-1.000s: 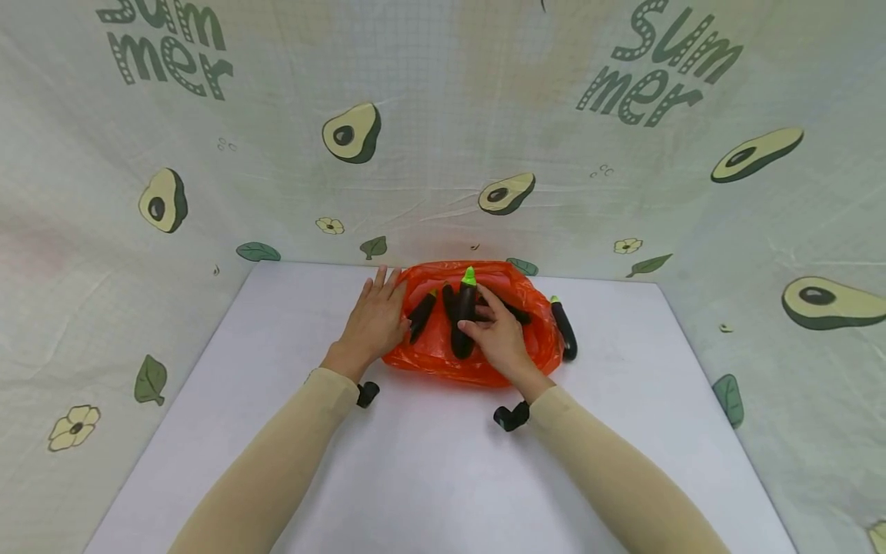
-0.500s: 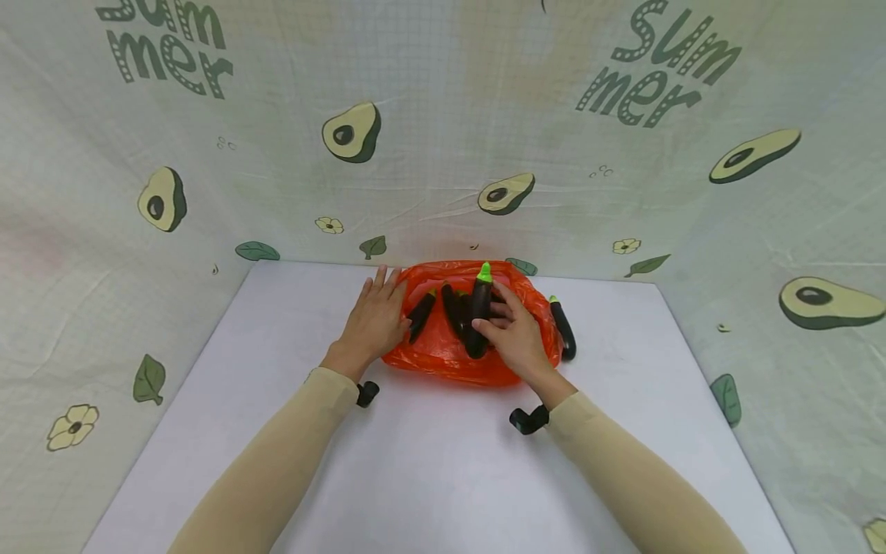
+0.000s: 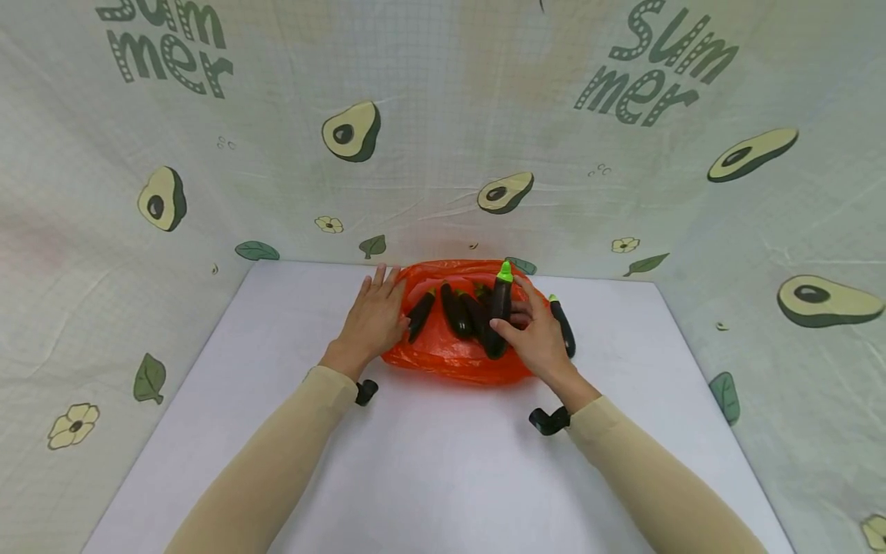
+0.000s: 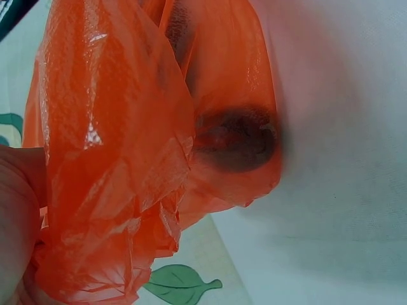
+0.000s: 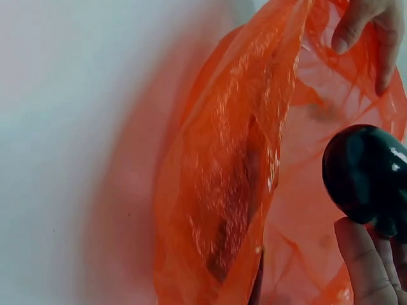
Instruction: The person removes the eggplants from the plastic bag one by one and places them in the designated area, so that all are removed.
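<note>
My right hand (image 3: pixel 543 338) grips a dark eggplant (image 3: pixel 500 317) with a bright green cap, held upright over the right part of an orange plastic bag (image 3: pixel 443 366). In the right wrist view the glossy round end of this eggplant (image 5: pixel 362 171) shows above the bag's opening. At the bag's left rim, my left hand (image 3: pixel 370 319) holds the plastic between thumb and fingers. Several more eggplants (image 3: pixel 455 314) lie inside the open bag, one of them (image 3: pixel 421 315) apart near my left thumb. Through the thin plastic, a dark rounded end (image 4: pixel 238 138) shows in the left wrist view.
Another eggplant (image 3: pixel 564 327) lies on the white table (image 3: pixel 429 462) just right of the bag, partly behind my right hand. A cloth wall (image 3: pixel 429 215) printed with avocados stands close behind the bag. Black wrist cameras (image 3: pixel 549 421) jut from both wrists.
My right hand has carried the eggplant rightward, from over the bag's middle to its right side, uncovering eggplants inside. My left hand stays at the left rim.
</note>
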A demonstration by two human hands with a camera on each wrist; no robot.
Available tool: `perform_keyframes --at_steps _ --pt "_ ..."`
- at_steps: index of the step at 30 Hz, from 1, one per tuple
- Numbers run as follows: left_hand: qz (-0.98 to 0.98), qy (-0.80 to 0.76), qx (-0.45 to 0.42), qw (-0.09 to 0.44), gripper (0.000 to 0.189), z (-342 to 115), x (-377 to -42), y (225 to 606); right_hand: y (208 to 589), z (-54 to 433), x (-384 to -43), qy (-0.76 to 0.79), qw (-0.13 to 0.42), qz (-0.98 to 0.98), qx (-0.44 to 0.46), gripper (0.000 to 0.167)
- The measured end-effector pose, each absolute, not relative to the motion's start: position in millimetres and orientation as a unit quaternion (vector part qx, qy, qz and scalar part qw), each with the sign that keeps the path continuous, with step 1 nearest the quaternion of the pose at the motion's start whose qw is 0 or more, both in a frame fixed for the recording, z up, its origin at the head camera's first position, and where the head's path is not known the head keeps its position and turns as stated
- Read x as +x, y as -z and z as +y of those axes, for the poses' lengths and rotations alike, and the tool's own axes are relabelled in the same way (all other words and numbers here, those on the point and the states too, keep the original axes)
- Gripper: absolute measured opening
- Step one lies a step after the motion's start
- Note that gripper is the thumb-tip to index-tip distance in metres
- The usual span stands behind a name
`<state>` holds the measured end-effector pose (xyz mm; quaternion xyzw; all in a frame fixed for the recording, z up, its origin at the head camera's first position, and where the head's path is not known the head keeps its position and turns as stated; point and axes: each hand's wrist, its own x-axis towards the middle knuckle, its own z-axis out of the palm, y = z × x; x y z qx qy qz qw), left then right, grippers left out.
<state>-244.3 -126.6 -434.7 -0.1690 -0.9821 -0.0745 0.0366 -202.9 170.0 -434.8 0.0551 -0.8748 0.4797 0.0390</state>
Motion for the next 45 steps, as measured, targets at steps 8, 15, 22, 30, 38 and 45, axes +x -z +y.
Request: perform_keyframes --at_steps 8,15,22,30,38,45 --pt "-0.982 0.075 -0.169 0.036 0.08 -126 -244 435 436 184 -201 -0.455 0.042 -0.888 0.048 0.089" --pt "-0.982 0.075 -0.171 0.038 0.08 -125 -244 435 434 204 -200 -0.451 0.052 -0.89 0.029 0.087" --pt "-0.982 0.07 -0.17 0.04 0.081 -125 -246 435 427 230 -204 -0.423 0.055 -0.904 0.014 0.087" --pt "-0.983 0.07 -0.168 0.029 0.081 -126 -246 435 416 263 -210 -0.411 0.042 -0.911 -0.012 0.09" --pt "-0.984 0.064 -0.165 0.026 0.081 -125 -245 435 416 294 -225 -0.337 0.051 -0.94 -0.027 0.088" --pt "-0.984 0.071 -0.159 0.021 0.082 -124 -244 435 427 308 -235 -0.314 0.032 -0.948 -0.053 0.086"
